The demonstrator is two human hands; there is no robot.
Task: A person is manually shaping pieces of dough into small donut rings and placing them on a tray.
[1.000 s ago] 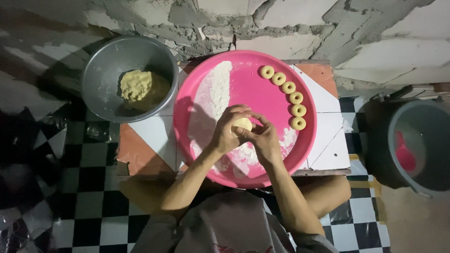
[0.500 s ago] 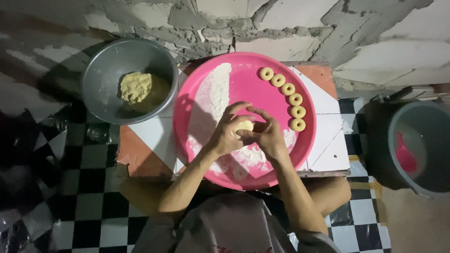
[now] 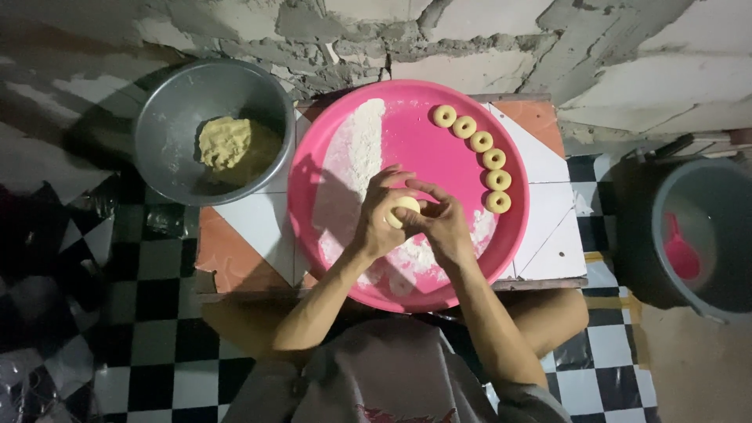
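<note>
Both hands cupped round dough ball point(image 3: 405, 210), frame centre, over pink tray point(image 3: 313, 204).
Left hand point(image 3: 381, 223) and right hand point(image 3: 443, 223) curl half-closed on it; likely soft, light, easily dented: hold by fingertips.

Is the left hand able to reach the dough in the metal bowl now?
Probably yes, once freed: the left hand holds a dough piece now, but nothing lies between it and the metal bowl.

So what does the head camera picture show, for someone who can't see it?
Seen from above, a person's left hand and right hand hold a small piece of dough over a floury pink tray. Six dough rings curve along the tray's right side. A metal bowl with more dough sits at the left.
</note>
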